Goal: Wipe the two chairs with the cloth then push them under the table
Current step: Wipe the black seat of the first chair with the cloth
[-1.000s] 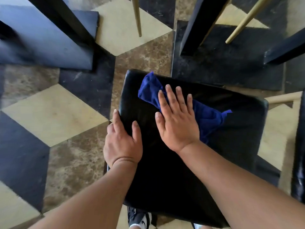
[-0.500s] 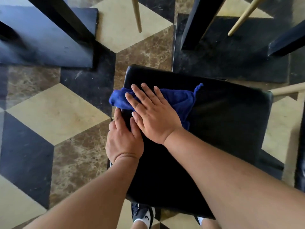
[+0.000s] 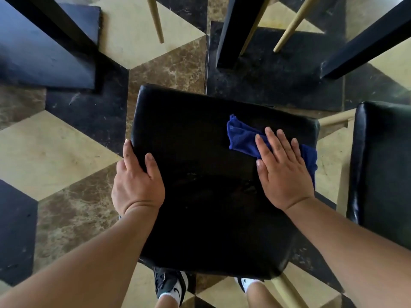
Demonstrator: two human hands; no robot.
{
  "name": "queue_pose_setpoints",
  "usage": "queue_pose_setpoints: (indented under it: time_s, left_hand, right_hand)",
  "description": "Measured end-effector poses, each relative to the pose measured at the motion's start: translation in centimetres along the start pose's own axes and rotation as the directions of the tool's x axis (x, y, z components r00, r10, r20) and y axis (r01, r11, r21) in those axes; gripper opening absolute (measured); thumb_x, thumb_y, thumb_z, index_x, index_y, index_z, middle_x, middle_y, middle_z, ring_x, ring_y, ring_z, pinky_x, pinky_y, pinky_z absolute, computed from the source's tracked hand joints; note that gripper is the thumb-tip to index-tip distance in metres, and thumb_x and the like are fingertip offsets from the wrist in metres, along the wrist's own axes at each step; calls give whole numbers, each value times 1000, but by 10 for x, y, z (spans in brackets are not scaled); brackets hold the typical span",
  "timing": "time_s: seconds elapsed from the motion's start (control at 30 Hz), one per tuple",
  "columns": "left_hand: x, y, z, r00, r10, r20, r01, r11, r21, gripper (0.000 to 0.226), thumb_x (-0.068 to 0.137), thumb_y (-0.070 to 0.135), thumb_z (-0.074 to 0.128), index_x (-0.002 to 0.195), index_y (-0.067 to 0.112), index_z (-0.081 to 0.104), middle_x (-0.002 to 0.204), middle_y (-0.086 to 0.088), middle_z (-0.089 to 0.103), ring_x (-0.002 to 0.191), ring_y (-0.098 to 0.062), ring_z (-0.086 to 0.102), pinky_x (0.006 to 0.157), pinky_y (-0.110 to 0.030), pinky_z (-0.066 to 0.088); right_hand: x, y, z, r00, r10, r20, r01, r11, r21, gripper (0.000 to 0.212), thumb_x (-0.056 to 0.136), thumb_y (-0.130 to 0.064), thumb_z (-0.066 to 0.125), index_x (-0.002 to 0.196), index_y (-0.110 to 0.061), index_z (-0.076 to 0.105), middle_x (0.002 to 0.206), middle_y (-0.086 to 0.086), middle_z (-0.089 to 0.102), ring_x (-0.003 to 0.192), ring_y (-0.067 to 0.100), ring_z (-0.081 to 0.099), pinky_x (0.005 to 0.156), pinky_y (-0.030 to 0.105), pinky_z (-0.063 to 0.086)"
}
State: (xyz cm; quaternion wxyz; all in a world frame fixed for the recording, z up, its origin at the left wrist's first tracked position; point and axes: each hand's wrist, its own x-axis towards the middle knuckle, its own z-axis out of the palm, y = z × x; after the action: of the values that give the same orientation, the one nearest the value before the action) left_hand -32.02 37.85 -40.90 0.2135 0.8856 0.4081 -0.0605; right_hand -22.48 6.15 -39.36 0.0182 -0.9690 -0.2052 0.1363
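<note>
A black padded chair seat [image 3: 206, 196] fills the middle of the head view, seen from above. My right hand [image 3: 282, 172] lies flat on a blue cloth [image 3: 243, 138], pressing it onto the seat near its right edge; part of the cloth hangs over that edge. My left hand [image 3: 138, 181] grips the seat's left edge, thumb on top and fingers curled over the side. A second black chair seat [image 3: 382, 170] stands at the right edge of the view.
Black table legs [image 3: 235, 34] and tan chair legs [image 3: 156, 21] stand on the patterned tile floor [image 3: 55, 150] beyond the seat. A dark slab [image 3: 44, 54] lies at the far left. My feet in black-and-white shoes [image 3: 171, 285] show under the seat's near edge.
My right hand has swept the blue cloth from the seat's left side across to its right edge. My left hand has stayed on the left edge.
</note>
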Motion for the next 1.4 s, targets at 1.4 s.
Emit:
queue_pose_setpoints:
  time_s: [1.4]
  left_hand:
    - [3,2,3,1000,-7,-29,8,1000,16,66,106,63,27,165,36,20,143,-13,57,114,-43,62,79,-46,36]
  right_hand:
    - [20,-74,3,698,-713,64,716,696,-49,60,104,-29,37,160,-10,40,168,9,37,157,30,30,128,47,19]
